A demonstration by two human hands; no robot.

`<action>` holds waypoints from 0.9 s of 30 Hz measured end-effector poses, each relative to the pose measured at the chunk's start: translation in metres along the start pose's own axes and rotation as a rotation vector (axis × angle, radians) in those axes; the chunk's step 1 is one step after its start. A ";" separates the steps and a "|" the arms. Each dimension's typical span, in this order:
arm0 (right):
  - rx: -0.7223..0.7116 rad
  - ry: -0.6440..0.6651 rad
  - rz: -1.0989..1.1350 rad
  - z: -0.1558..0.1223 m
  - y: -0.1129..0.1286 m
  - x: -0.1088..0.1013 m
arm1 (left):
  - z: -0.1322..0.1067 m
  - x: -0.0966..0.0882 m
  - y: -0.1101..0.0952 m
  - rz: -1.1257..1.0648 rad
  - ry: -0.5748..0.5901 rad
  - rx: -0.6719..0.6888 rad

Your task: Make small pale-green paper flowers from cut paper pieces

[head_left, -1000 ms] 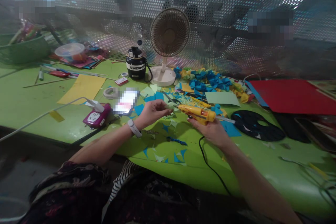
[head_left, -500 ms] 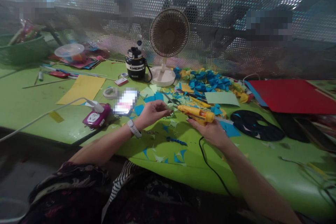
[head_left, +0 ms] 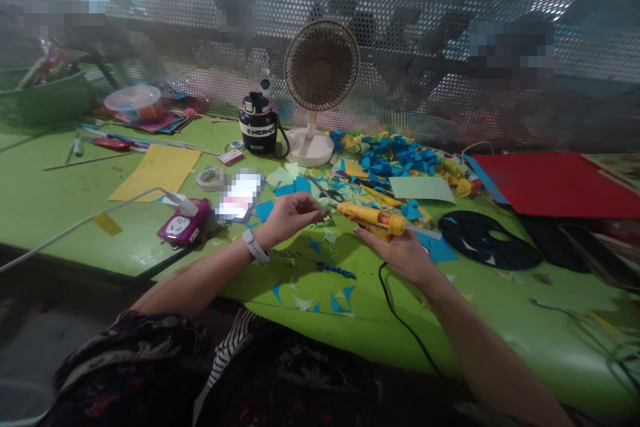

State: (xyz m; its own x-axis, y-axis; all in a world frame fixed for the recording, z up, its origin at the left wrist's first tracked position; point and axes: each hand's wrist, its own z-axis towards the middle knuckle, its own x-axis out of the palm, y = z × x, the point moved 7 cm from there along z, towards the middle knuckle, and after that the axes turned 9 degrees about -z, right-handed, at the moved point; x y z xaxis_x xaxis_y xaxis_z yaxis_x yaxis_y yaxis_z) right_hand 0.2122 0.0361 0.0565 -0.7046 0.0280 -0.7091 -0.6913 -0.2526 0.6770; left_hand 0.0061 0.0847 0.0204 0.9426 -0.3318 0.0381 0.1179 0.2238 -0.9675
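My right hand grips a yellow glue gun whose nozzle points left; its black cord trails toward me. My left hand, with a white wristband, pinches a small pale green paper piece right at the nozzle tip. Both hands hover over the green table, above scattered blue and green paper triangles.
A small fan and a black jug stand behind. Folded blue and yellow paper pieces, a red sheet, a dark cutout, yellow paper, tape, a phone and a pink power strip lie around.
The glue gun has moved slightly left toward the paper piece in my left hand. The view has shifted a little; otherwise nothing differs.
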 end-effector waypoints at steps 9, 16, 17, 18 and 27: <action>0.003 -0.033 0.020 -0.001 -0.007 0.000 | -0.001 -0.002 -0.001 0.033 -0.009 -0.004; 0.031 -0.166 0.096 -0.002 0.000 -0.032 | 0.001 -0.002 0.001 -0.045 -0.001 -0.068; 0.037 -0.189 0.101 -0.003 0.001 -0.038 | 0.001 -0.001 0.001 -0.046 0.003 -0.065; 0.052 -0.215 0.102 -0.005 0.001 -0.044 | 0.001 -0.001 0.000 -0.046 0.008 -0.058; 0.289 -0.613 -0.124 -0.063 -0.037 -0.144 | 0.005 -0.005 -0.001 -0.037 -0.014 -0.031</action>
State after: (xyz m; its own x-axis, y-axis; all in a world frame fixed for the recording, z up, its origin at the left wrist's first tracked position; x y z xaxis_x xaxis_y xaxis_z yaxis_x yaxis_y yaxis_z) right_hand 0.3495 -0.0198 0.1214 -0.5217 0.6035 -0.6030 -0.7278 0.0539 0.6836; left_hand 0.0026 0.0903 0.0227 0.9420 -0.3268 0.0770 0.1430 0.1829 -0.9727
